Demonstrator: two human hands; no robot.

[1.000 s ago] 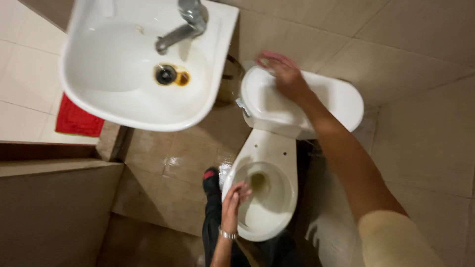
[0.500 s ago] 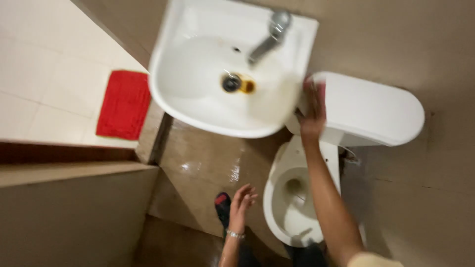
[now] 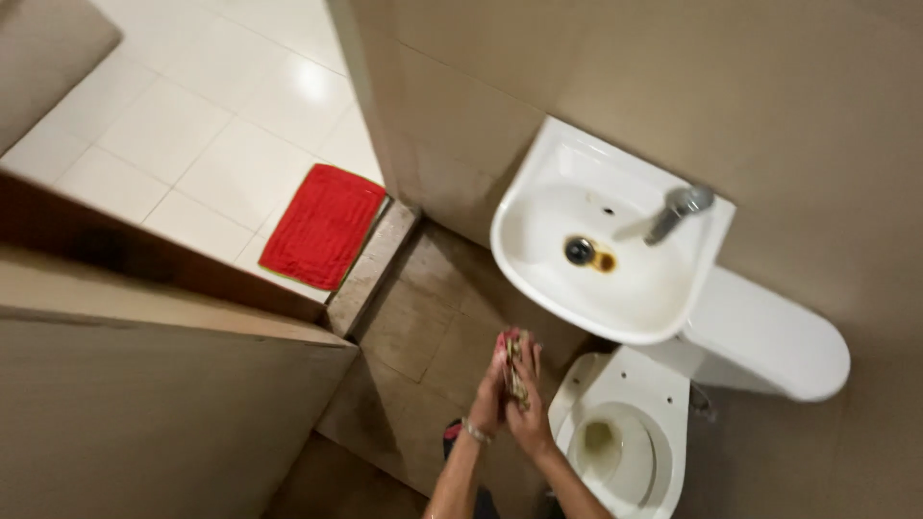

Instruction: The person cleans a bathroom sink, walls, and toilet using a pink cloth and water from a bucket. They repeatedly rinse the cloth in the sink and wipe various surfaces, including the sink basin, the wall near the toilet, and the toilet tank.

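Observation:
My left hand [image 3: 488,396] and my right hand [image 3: 528,408] are pressed together in front of me, low in the view. Between the palms is a small crumpled patterned piece of cloth or paper [image 3: 513,370] with red and dark marks. Both hands hover over the brown wet floor, just left of the white toilet bowl [image 3: 663,384] and below the white wash basin [image 3: 538,207]. A bracelet sits on my left wrist. What exactly the held thing is stays too blurred to tell.
The basin has a chrome tap [image 3: 676,210] and a rust-stained drain [image 3: 581,252]. The white toilet tank [image 3: 769,336] stands against the beige tiled wall. A red mat [image 3: 323,225] lies past the stone threshold on white tiles. A brown door [image 3: 144,384] fills the left.
My right hand left the toilet tank and came down to meet my left hand, which now share a small patterned item. The view swung left, showing more doorway and mat.

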